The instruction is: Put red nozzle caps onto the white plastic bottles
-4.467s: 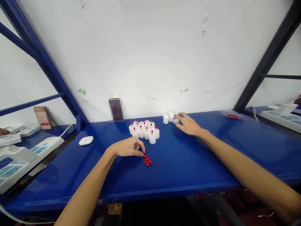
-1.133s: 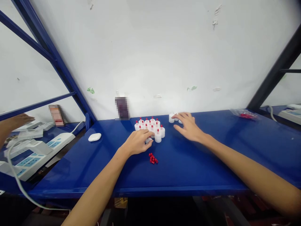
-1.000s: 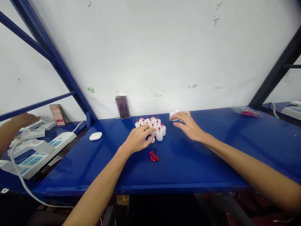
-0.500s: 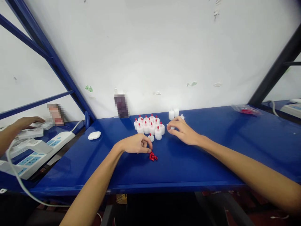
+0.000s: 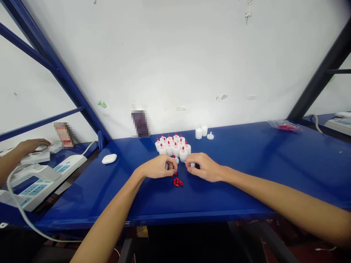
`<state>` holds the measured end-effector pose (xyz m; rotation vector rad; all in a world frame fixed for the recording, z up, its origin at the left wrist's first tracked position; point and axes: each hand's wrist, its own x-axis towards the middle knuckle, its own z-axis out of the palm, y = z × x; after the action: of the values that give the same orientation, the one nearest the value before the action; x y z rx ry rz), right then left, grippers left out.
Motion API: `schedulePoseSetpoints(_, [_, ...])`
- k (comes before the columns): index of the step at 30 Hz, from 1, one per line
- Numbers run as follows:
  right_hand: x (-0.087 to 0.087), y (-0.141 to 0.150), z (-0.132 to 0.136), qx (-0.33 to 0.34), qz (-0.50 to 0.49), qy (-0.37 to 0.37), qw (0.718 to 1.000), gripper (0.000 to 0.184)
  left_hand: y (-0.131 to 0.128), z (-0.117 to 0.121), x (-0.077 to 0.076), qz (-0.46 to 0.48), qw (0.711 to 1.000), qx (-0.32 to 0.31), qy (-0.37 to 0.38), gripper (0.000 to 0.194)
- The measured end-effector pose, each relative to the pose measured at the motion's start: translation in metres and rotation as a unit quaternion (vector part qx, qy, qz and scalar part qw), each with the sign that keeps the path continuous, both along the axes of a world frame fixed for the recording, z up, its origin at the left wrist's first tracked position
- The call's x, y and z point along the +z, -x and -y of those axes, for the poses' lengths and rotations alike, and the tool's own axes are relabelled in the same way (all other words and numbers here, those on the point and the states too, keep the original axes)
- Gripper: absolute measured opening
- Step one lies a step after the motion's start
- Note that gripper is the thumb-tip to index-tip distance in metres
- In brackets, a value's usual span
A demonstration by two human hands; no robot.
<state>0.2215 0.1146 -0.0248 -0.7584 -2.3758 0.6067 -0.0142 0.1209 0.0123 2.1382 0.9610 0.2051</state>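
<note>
My left hand [image 5: 161, 166] is closed in a pinch on a small red cap [image 5: 176, 174], just above a little pile of loose red caps [image 5: 177, 182] on the blue table. My right hand [image 5: 204, 167] has its fingers wrapped round a white nozzle lid [image 5: 192, 165], which they partly hide. Between and beyond the hands, several white bottles [image 5: 176, 149] stand in a tight group, each with a red tip. One separate white lid with a red tip [image 5: 176, 159] lies in front of them, near my left fingertips.
Two white bottles without red tips [image 5: 201, 132] and a white nozzle lid [image 5: 210, 136] are near the wall. A white earbud case [image 5: 109, 158] lies left, a clear bag with red pieces [image 5: 285, 126] right. Another person's hand [image 5: 34, 144] is beside power strips [image 5: 44, 182].
My right hand has moved left and nearer, bringing a white nozzle lid from the back of the table. My left hand has lifted a red cap slightly off the pile.
</note>
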Motion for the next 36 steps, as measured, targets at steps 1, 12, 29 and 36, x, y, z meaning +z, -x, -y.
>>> schedulePoseSetpoints(1, [0.001,0.000,0.000,0.003,-0.001,-0.015,1.000,0.013,-0.001,0.000,0.000,0.011,1.000,0.005,-0.001,0.013])
schedulePoseSetpoints(12, [0.006,-0.008,-0.005,0.006,0.011,0.008,1.000,0.010,-0.002,-0.001,-0.007,0.066,0.996,0.049,-0.044,0.009])
schedulePoseSetpoints(29, [0.010,0.000,0.014,0.070,-0.093,-0.048,0.992,0.020,-0.031,0.008,-0.022,0.276,0.929,0.144,-0.203,0.020])
schedulePoseSetpoints(36, [0.008,-0.006,0.009,0.028,-0.063,-0.053,0.996,0.020,-0.031,0.008,-0.022,0.279,0.937,0.134,-0.163,0.024])
